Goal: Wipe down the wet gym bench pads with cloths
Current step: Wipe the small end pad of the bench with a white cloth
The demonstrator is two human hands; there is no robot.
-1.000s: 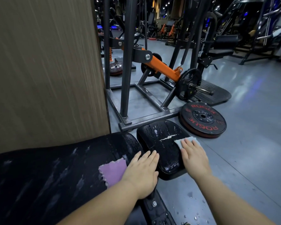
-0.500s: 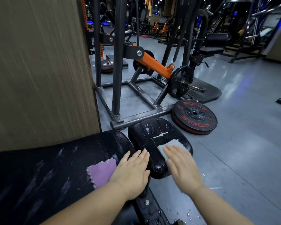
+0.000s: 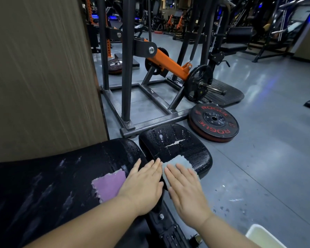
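The right hand (image 3: 186, 192) slid the blue cloth (image 3: 179, 162) back to the near edge of the seat pad (image 3: 175, 140); both hands lie flat with straight fingers, the left hand (image 3: 143, 185) on the purple cloth (image 3: 109, 185), and the soft, light cloths are likely best palm-pressed on the slick wet vinyl.

Glossy black vinyl seat pad (image 3: 175, 145) — beaded wet, torn; fuzzy cloths, purple (image 3: 109, 185) and blue (image 3: 179, 162).

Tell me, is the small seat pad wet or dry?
Wet. Water drops cover the seat pad beyond the blue cloth, which the right hand presses flat.
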